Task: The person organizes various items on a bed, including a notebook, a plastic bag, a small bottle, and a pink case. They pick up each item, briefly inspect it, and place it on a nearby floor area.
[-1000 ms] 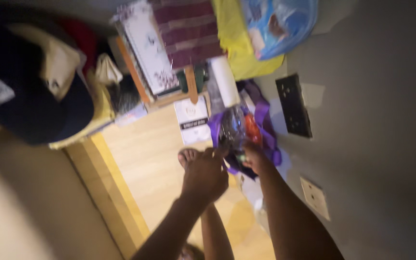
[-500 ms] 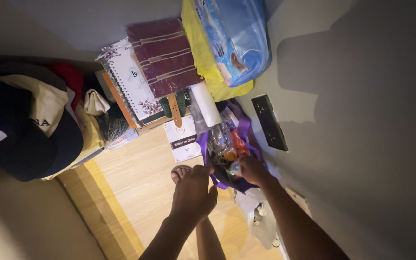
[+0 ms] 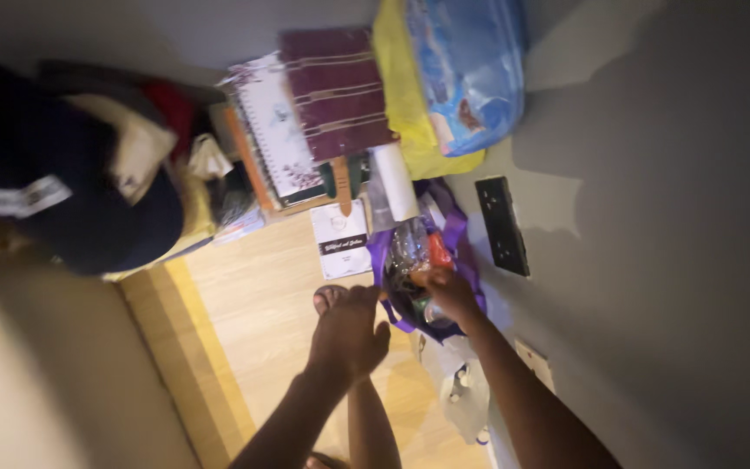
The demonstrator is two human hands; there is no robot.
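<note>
Since the earlier frame the view has slid so the piled things sit higher, and both hands have stayed low at the purple bag (image 3: 457, 247). The grey wall (image 3: 670, 260) closes the right edge, a pale surface (image 3: 36, 373) the left, leaving a wooden floor (image 3: 253, 295) strip between as open room. A blue plastic bag (image 3: 470, 69) on yellow cloth (image 3: 405, 104) and a maroon book (image 3: 336, 91) crowd the far end. The purple bag lies against the wall. The right hand (image 3: 451, 293) reaches into it, fingers curled on its contents; I cannot tell what it grips. The left hand (image 3: 349, 334) hangs released just beside it.
</note>
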